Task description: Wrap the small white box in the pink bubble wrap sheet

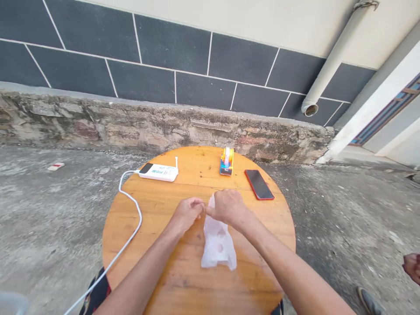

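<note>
While right hand (229, 206) grips bag (217, 239), left hand (187, 213) curls alongside, hold unclear; tabletop (187, 284) stretches past bag's near edge.

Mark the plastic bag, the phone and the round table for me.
Plastic bag (214, 240): head view, on its crinkled middle.
Phone (259, 184): head view, on its dark screen.
Round table (154, 211): head view, on bare wood.

Bare left forearm (144, 267) and bare right forearm (278, 260) slant inward; the curled left hand (188, 211) sits just beside the right hand (229, 206), its knuckles uppermost.
</note>
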Motion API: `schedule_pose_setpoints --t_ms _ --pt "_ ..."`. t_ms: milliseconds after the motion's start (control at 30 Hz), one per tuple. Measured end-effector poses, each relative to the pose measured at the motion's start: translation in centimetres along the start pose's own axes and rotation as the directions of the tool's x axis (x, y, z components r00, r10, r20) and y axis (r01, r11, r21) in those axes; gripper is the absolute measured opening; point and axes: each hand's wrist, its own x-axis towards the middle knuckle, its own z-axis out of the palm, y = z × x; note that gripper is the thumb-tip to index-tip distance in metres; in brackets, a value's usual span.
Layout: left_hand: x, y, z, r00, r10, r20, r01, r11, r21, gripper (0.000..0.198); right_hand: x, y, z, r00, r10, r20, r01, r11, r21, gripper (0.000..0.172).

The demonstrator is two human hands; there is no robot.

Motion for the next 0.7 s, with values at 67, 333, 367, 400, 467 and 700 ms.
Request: schedule_pose_setpoints --t_ms 67,333,367,400,467,700 --pt "1.2 0.3 0.9 0.999 -0.02 0.048 0.021 1.0 -0.011 0.02 -0.2 0.0 0.5 1.0 0.009 0.022 -0.008 1.0 -0.006 0.016" --pt "2.4 0.0 2.8 0.998 -0.047 0.035 0.048 0.998 -0.048 0.016 -2.9 5.7 1.6 0.995 0.072 -0.068 -0.063 0.99 0.123 0.021" --pt "2.5 -0.2 2.8 0.999 -0.046 0.021 0.047 0.998 -0.04 0.016 -3.2 6.4 1.8 0.993 0.082 -0.083 -0.069 0.985 0.156 0.023" --pt "2.6 -0.3 2.8 0.999 -0.044 0.009 0.044 0.999 -0.028 0.017 -3.4 7.1 2.1 0.991 0.094 -0.094 -0.074 0.979 0.19 0.024" --pt "2.9 -0.5 2.7 0.999 -0.036 -0.012 0.036 0.999 0.008 0.018 -3.7 8.3 2.9 0.987 0.118 -0.109 -0.087 0.963 0.256 0.027" --pt "2.3 0.6 1.7 0.994 0.062 -0.085 -0.037 0.963 0.269 0.021 -3.5 10.4 5.0 0.973 0.202 -0.112 -0.145 0.912 0.384 0.032"
